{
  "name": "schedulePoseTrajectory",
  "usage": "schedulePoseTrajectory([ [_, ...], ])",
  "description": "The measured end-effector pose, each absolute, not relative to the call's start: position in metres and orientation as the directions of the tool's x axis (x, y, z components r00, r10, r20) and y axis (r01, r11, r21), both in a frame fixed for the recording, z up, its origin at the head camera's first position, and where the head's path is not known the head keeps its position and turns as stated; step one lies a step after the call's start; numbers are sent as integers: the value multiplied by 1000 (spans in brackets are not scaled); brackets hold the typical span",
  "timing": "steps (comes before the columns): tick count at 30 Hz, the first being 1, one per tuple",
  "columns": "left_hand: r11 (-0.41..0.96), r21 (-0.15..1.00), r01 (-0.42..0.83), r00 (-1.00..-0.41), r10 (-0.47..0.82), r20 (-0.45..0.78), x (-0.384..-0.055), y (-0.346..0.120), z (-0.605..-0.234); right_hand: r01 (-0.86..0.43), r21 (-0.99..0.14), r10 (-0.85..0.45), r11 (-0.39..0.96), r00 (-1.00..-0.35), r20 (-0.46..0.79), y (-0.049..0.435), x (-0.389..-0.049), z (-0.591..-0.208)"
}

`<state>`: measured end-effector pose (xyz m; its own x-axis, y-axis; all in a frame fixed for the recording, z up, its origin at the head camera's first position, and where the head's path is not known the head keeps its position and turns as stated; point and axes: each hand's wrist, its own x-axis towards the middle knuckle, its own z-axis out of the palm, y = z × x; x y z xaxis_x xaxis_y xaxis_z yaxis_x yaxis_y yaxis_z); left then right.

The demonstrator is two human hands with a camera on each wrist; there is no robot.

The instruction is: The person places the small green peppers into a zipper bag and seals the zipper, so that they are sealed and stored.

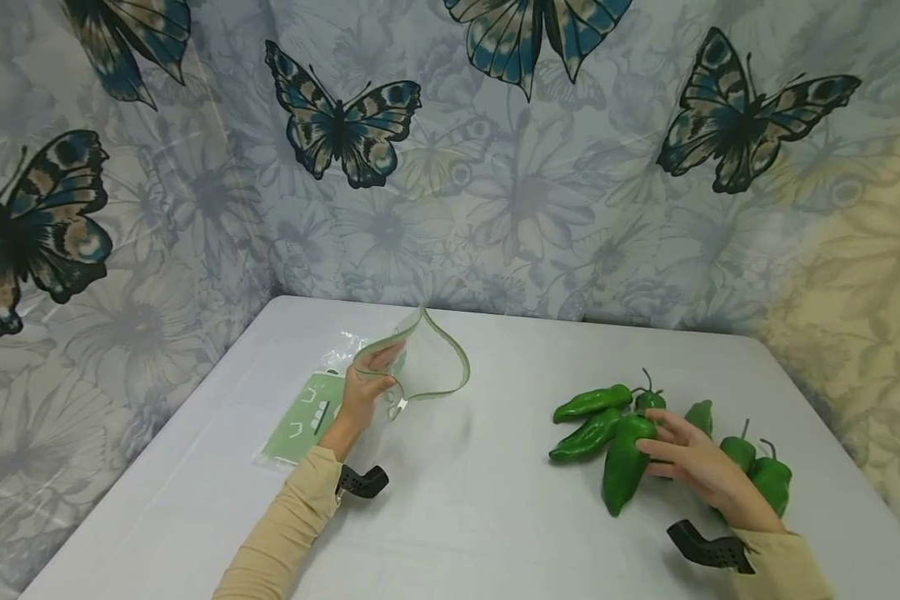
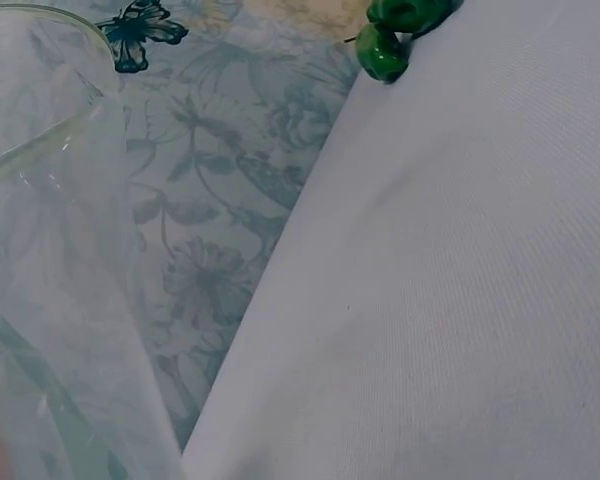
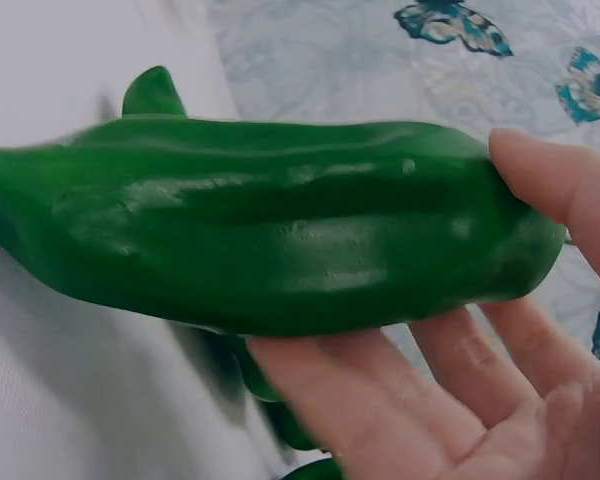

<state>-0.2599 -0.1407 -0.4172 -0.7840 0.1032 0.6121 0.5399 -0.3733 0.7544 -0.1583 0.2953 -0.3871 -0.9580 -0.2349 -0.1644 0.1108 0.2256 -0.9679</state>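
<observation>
My left hand holds a clear zip bag by the left side of its mouth. The bag's green-edged rim stands spread apart, with a small pale tab at the near corner. In the left wrist view the transparent bag fills the left side; most of that hand is out of frame. My right hand grips a large green pepper near its thick end, tip toward me. In the right wrist view, the thumb lies above this pepper and the fingers below.
Several other green peppers lie around my right hand, including two long ones to its left and a stemmed one to its right. A green panel with white marks in clear film lies left. Patterned cloth borders the white table.
</observation>
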Motion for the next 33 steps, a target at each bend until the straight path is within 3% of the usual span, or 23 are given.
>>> schedulePoseTrajectory([
  [10,-383,740,553,-778,81,623,-264,-140,-419,25,-950,-193,311,-977,-89,289,-157,-386],
  [26,-349,766,540,-801,65,595,-261,-148,-423,42,-907,-79,419,-993,-82,275,-154,-383],
  [33,-359,753,551,-790,66,609,-263,-146,-419,-28,-908,-5,418,-1000,28,271,-150,-383],
])
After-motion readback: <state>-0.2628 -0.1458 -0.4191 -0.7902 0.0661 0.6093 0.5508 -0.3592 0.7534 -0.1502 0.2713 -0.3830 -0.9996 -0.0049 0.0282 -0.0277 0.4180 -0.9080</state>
